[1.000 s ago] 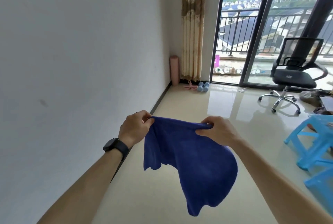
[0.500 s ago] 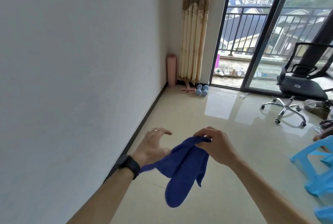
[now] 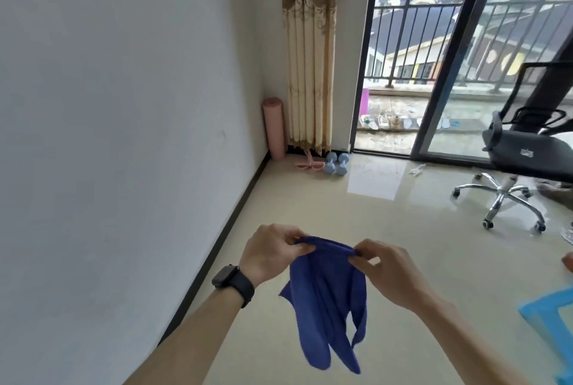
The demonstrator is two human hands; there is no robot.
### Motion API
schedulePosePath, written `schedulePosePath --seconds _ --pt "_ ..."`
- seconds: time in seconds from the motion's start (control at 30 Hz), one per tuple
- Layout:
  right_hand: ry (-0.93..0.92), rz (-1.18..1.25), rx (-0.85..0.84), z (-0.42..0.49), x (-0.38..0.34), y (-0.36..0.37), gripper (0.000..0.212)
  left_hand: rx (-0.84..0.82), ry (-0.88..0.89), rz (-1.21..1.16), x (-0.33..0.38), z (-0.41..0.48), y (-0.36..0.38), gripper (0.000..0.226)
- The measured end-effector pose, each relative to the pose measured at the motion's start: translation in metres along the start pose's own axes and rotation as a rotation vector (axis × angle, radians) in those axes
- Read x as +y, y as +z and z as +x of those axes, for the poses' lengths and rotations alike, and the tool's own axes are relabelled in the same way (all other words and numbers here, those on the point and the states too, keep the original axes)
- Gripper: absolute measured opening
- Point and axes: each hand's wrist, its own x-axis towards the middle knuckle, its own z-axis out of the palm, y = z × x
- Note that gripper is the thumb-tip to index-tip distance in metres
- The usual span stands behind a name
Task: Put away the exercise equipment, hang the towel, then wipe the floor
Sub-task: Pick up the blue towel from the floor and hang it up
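A dark blue towel (image 3: 328, 301) hangs folded in front of me, above the tiled floor. My left hand (image 3: 273, 253) pinches its top edge on the left and my right hand (image 3: 386, 270) pinches the same edge on the right, a short way apart. In the far corner a rolled pink mat (image 3: 274, 127) stands upright against the wall. Two light blue dumbbells (image 3: 337, 163) and a pink resistance band (image 3: 310, 164) lie on the floor next to the mat.
A white wall (image 3: 124, 136) runs along my left. A beige curtain (image 3: 310, 49) hangs beside the open sliding balcony door (image 3: 393, 74). A black office chair (image 3: 527, 152) stands at the right, and a blue plastic stool (image 3: 552, 319) at the lower right edge.
The towel was spread wide, then bunched with my left hand off its edge. Now both hands pinch the top edge again, closer together, with the towel folded narrower. The view has moved nearer the corner.
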Motion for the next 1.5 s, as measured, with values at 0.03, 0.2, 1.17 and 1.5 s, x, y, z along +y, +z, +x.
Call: schedulePosePath --seconds 0.03,0.2,1.17,1.5 --pt "0.014 0.043 0.007 0.020 0.006 -0.010 0.013 0.025 -0.013 0.022 0.001 0.023 -0.002 0.016" --pt "0.013 0.174 0.059 0.114 0.012 -0.034 0.012 0.077 -0.025 0.087 0.003 0.121 -0.001 0.019" --pt "-0.304 -0.194 -0.062 0.837 0.101 -0.155 0.008 0.205 -0.410 0.523 -0.109 0.772 -0.153 0.041" --pt "-0.615 -0.149 -0.215 1.077 0.027 -0.175 0.008 0.461 -0.617 0.431 -0.103 0.887 -0.233 0.037"
